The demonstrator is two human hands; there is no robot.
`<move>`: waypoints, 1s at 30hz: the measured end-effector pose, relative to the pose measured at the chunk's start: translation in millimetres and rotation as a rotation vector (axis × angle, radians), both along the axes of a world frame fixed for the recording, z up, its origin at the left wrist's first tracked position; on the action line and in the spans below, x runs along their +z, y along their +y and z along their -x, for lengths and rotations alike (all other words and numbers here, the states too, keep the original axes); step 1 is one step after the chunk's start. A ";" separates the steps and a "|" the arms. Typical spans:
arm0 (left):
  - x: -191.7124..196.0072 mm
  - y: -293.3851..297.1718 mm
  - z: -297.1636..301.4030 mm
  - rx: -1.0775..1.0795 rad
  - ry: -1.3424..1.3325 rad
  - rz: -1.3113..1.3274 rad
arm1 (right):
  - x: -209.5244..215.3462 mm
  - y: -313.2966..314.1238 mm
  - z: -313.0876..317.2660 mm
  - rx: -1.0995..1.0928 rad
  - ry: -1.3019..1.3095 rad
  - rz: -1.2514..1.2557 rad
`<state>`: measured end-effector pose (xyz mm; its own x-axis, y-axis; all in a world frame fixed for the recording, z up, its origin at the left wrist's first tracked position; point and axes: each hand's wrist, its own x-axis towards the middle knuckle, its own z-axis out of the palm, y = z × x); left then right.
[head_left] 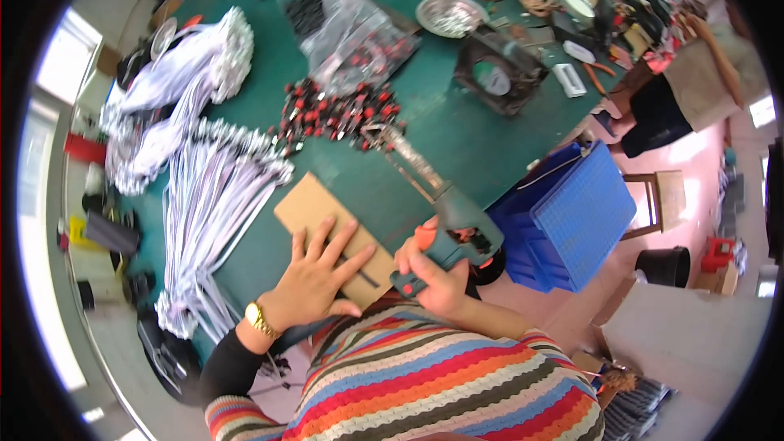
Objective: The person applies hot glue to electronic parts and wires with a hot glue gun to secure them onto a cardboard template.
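Note:
My left hand (314, 278) lies flat with its fingers spread on a brown piece of cardboard (314, 200) at the table's near edge. A short dark strip or slot (365, 279) shows in the cardboard by my fingertips. In my right hand (437, 282) is a dark green and orange pistol-grip power tool (469, 229), fingers wrapped round its handle. Its long, worn metal front end (412, 159) points away to the far left. The tip reaches a pile of small red and black parts with metal bits (339, 114); whether it touches them I cannot tell.
Bundled white cords with silvery ends (204, 204) lie at left. Behind the parts sits a clear plastic bag (351, 41). A metal bowl (451, 15) and a black fan-like box (498, 73) stand farther back. Blue crates (563, 220) are at right; another person (694, 82) is beyond.

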<state>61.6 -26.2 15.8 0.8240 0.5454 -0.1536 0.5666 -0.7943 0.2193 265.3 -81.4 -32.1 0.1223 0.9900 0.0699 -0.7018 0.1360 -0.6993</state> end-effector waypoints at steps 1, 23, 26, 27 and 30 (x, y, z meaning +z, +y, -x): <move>1.9 5.0 1.9 -0.034 0.011 0.043 | -0.5 2.3 -2.5 -0.019 -0.005 -0.010; 31.5 409.4 -203.5 0.246 0.297 -0.586 | -6.9 36.5 -80.5 -0.009 -0.097 -0.015; 18.5 440.8 -197.5 0.391 0.270 -0.292 | -6.2 36.0 -77.8 -0.030 -0.150 -0.075; 13.1 446.0 -194.9 0.388 0.272 -0.293 | -5.7 35.4 -76.3 -0.032 -0.149 -0.076; 31.9 421.2 -219.2 0.332 0.358 -0.276 | -5.4 38.1 -83.7 -0.029 -0.091 -0.058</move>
